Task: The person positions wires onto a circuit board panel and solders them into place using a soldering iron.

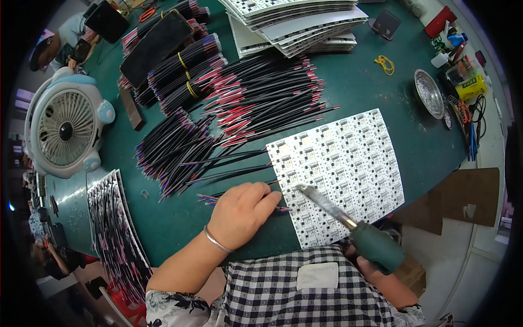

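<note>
A white sheet of small circuit boards (338,158) lies at a slant in front of me. My left hand (239,213), with a silver bangle on its wrist, pinches a thin black wire (282,209) against the sheet's left edge. My right hand (366,267), mostly hidden, is closed round the green handle of a soldering iron (376,248). The iron's metal tip is over the sheet's left part, near the left fingertips; whether it touches cannot be told. Other black wires (239,156) reach that edge from a loose pile of wires (174,147).
Red-tipped black wires (267,90) lie behind the sheet, below stacked board sheets (294,27). A dark phone (158,49) rests on bundled wires. At left stand a fan (65,131) and wired boards (117,229); at right, a metal bowl (429,94) and yellow bands (384,65).
</note>
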`<state>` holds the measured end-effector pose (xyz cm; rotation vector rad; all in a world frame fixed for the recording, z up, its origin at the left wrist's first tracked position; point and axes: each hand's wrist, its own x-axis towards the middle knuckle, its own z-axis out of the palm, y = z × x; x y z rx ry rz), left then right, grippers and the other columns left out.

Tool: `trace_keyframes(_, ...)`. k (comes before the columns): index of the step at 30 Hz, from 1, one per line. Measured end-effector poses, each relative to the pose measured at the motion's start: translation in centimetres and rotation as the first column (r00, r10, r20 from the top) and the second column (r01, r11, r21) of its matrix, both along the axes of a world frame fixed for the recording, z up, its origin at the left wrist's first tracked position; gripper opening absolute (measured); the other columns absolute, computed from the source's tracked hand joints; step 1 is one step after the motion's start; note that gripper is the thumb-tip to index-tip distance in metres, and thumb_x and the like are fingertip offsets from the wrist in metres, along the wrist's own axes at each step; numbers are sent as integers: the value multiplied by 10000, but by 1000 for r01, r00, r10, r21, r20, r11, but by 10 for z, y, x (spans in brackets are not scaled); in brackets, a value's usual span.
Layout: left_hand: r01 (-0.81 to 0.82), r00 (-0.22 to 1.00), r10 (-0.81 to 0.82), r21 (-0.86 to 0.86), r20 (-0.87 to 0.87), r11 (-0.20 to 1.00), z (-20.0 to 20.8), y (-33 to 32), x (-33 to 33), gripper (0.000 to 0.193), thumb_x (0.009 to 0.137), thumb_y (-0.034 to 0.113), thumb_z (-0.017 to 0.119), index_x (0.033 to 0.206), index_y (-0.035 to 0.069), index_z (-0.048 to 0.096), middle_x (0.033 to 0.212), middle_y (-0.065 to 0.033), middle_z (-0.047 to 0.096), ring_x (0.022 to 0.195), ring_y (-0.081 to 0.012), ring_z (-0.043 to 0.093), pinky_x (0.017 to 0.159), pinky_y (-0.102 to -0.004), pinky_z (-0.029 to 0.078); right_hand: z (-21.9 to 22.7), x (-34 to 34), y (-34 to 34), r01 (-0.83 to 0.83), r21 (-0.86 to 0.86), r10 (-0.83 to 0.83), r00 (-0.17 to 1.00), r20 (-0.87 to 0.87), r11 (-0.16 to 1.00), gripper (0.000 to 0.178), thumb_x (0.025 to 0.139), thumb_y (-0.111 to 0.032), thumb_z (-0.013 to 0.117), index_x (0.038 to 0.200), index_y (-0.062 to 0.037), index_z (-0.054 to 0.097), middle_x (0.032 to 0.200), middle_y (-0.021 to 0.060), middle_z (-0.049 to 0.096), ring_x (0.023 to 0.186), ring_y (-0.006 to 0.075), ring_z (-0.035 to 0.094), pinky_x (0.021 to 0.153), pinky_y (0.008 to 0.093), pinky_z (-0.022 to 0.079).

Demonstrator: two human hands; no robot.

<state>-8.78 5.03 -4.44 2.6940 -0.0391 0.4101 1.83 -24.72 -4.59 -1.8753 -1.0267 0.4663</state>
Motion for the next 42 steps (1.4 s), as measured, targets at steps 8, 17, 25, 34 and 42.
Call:
trace_keyframes(8, 21, 995, -17, -39, 99, 999, 7, -1, -5, 246, 694, 60, 656, 939, 54, 641, 829, -62, 600, 735, -246, 597, 645, -352, 493, 4, -9, -21, 249, -19, -236, 889, -392, 968, 631, 877, -454, 525, 1258, 46, 476, 877, 90, 610, 760, 157, 597, 774, 303, 457)
trace_keyframes(17, -159, 983, 160, 11, -93, 987, 13, -35, -16, 268, 665, 53, 720, 898, 93, 593, 734, -52, 559, 631, -253, 595, 532, -350, 460, 19, 7, -33, -121, -128, 120, 993, -14, 984, 373, 821, -197, 651, 1118, 19, 586, 966, 121, 651, 864, 222, 654, 767, 321, 520)
trace_keyframes(25, -206, 979, 206, 4, -9, 979, 0, -37, -17, 265, 620, 25, 691, 857, 114, 612, 688, -39, 504, 538, -233, 530, 472, -340, 422, -16, -21, -61, 109, -105, -132, 960, -249, 989, 322, 782, -137, 683, 1073, -13, 626, 1060, 131, 644, 934, 268, 643, 845, 356, 492)
trace_keyframes(34, -162, 982, 163, -22, 94, 987, 2, -33, -15, 243, 627, 15, 654, 859, 85, 667, 757, -45, 572, 634, -225, 563, 536, -328, 458, -3, -16, -35, 59, -107, -84, 965, -249, 993, 299, 789, -126, 674, 1065, -19, 631, 1023, 123, 659, 928, 253, 649, 837, 339, 492)
trace_keyframes(42, -131, 989, 134, -54, 60, 990, -3, -32, -19, 304, 612, -4, 641, 903, 74, 675, 824, -58, 586, 692, -229, 580, 590, -322, 480, 14, -8, -15, -2, -125, -24, 979, -204, 992, 280, 786, -154, 670, 1021, -9, 627, 969, 113, 656, 868, 235, 654, 777, 317, 506)
